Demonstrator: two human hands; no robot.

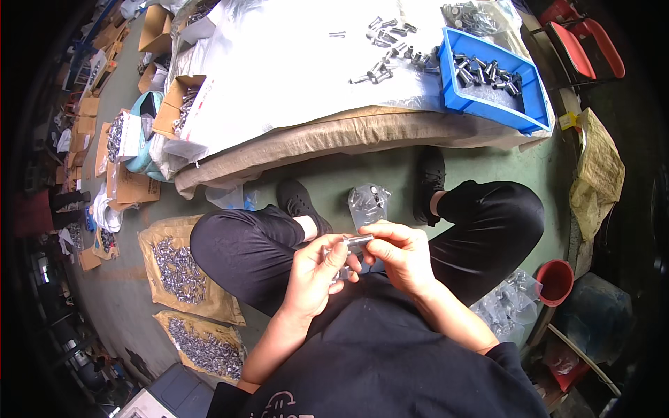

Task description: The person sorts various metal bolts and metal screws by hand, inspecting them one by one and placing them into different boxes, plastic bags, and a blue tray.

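Two bare hands are meeting above the person's lap, sharing one small silvery metal cylinder (359,241). The left hand (311,277) is pinching its left end between thumb and forefinger, while the remaining fingers are curling around further metal pieces (341,273), partly hidden in the palm. The right hand (403,256) is gripping the opposite end with thumb and fingertips drawn close together, so the cylinder is lying nearly level between both hands

Just beyond them, a clear plastic bag (368,203) is resting on the green floor (334,164) between the person's dark shoes, with some small parts showing inside. Farther forward, a low table (279,76) is carrying a white covering, and loose metal parts (390,50) are lying scattered over it, one slim piece sitting apart to their left. A blue tray (498,117) is standing at the table's right corner, holding more cylinders and some clear plastic

On the floor to the left, two brown sheets (148,245) are bearing heaps of small shiny parts (175,270). To the right, a red bucket (555,282) is standing near some bulging clear bags (507,306)
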